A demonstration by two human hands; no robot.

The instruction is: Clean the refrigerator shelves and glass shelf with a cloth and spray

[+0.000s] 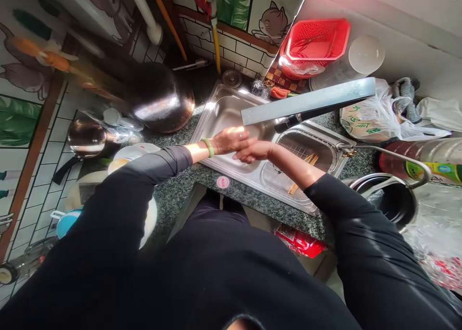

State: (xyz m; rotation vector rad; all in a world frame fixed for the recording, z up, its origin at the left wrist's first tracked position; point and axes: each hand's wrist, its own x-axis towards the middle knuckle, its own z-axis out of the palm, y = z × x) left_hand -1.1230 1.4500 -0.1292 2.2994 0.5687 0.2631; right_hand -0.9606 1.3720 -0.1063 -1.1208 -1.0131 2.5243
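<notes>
My left hand [231, 140] and my right hand [252, 152] meet over the left basin of a steel sink [224, 106], fingers pressed against each other. The left wrist wears a green bangle [208, 147] and a ring shows on one finger. Whether anything lies between the hands is hidden. The right basin holds a wire rack [306, 149] with chopsticks [301, 173] lying in it. Both arms are in black sleeves.
A dark wok [160, 96] leans left of the sink, with a small steel pot [86, 137] and plates [133, 152] beside it. A grey window frame edge [306, 101] juts over the sink. A red basket [315, 41], plastic bags [371, 120], a bottle [422, 159] and a steel pot [391, 200] crowd the right.
</notes>
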